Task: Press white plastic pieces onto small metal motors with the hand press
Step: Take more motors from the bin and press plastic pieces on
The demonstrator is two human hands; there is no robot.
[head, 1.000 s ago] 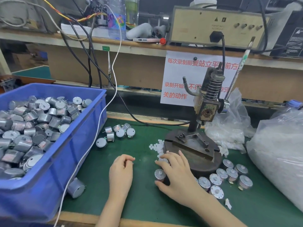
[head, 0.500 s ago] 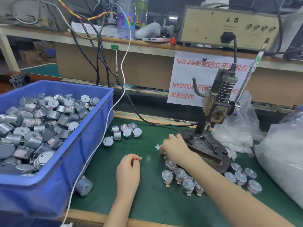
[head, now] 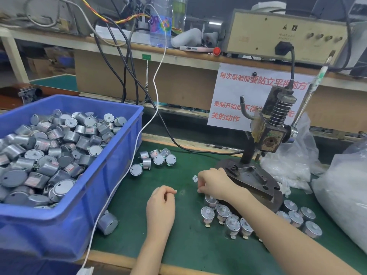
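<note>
Curled onto white plastic pieces (head: 195, 178), your right hand (head: 215, 183) (catch hidden) could, pinching hastily, flick one among motors (head: 207, 214) just beside it.

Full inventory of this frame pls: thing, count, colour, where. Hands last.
blue bin: 1, blue, left on the mat
binned motors: many, silver, heaped in the bin
loose motors: about seven, silver, between bin and press
lone motor: 1, silver, at the bin's near corner
motors by the press: two clusters, silver, in front of and right of its base
hand press: 1, dark metal, back right
white plastic pieces: small pile, white, left of the press base
plastic bags: 2, clear, right
paper sign: 1, white, red text, behind the press
power unit: 1, beige, shelf
green mat: 1, underneath
left hand: pinches a white plastic piece
right hand: fingertips at the pile, grasp unclear
</note>
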